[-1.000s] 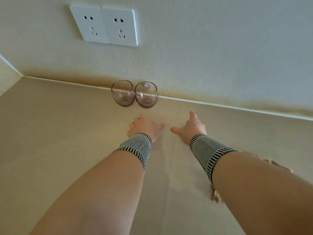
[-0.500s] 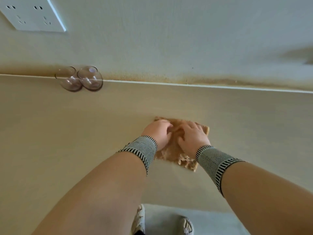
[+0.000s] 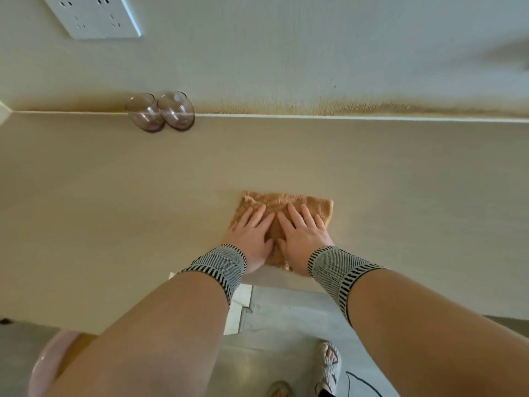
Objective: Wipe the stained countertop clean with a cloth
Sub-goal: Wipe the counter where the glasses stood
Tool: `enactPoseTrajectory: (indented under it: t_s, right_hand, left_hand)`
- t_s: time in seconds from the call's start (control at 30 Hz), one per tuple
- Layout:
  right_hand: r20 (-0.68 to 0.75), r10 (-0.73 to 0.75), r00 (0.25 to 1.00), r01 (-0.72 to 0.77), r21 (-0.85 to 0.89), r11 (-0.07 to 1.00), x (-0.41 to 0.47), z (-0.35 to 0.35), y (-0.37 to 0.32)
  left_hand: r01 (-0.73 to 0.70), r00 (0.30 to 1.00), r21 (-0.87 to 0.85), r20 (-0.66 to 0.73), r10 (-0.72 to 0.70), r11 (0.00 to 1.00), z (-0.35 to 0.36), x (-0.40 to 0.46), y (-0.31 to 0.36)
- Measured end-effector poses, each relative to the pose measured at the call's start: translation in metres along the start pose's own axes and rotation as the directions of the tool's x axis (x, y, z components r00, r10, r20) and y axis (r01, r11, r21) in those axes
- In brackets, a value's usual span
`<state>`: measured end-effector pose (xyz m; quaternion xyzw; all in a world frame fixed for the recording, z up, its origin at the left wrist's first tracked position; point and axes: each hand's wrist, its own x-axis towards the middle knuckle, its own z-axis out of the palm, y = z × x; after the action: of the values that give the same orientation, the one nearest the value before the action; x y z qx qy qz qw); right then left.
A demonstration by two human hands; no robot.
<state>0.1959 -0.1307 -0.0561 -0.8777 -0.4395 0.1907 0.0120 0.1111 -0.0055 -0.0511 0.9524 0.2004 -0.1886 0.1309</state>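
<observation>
Head view. Fuzzy tan-orange terry cloth [image 3: 286, 204] lies flat on the pale beige surface [image 3: 114, 210], near its front edge. Both hands press on it side by side, fingers straight and spread, palms down: left hand [image 3: 252, 236] on the cloth's left half, right hand [image 3: 303, 236] on its right half. Cloth's far edge shows beyond the fingertips. Striped knit wristbands on both wrists. Two clear round glasses [image 3: 160, 111] stand touching at the back wall, well apart from the cloth. Brown stain [image 3: 372, 108] runs along the wall's base.
</observation>
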Motion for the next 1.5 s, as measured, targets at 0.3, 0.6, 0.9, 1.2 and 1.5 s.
enactPoseTrajectory:
  t_s: [0.3,0.6,0.9,1.2,1.5]
  right_hand:
    - [-0.016,0.040,0.999,-0.041,-0.009,0.999,-0.045,0.011,-0.024]
    - [-0.060,0.112,0.992,-0.112,0.001,0.994,-0.009,0.003,0.007]
    - [-0.065,0.064,0.996,-0.065,-0.014,0.998,0.097,-0.038,0.058]
    - [-0.086,0.013,0.996,-0.015,-0.014,1.000,0.198,-0.080,0.115]
    - [-0.082,-0.019,0.996,0.018,-0.006,1.000,0.204,-0.094,0.169]
  left_hand:
    - [-0.002,0.999,0.102,-0.053,0.007,0.995,0.022,-0.041,0.011]
    - [-0.008,0.998,0.089,-0.068,0.014,0.996,0.014,0.005,0.015]
    - [0.054,0.992,0.092,-0.115,-0.043,0.994,-0.033,0.114,0.009]
    - [0.115,0.987,0.107,-0.128,-0.101,0.988,-0.079,0.223,0.014]
    - [0.163,0.981,0.114,-0.123,-0.148,0.980,-0.088,0.259,0.064]
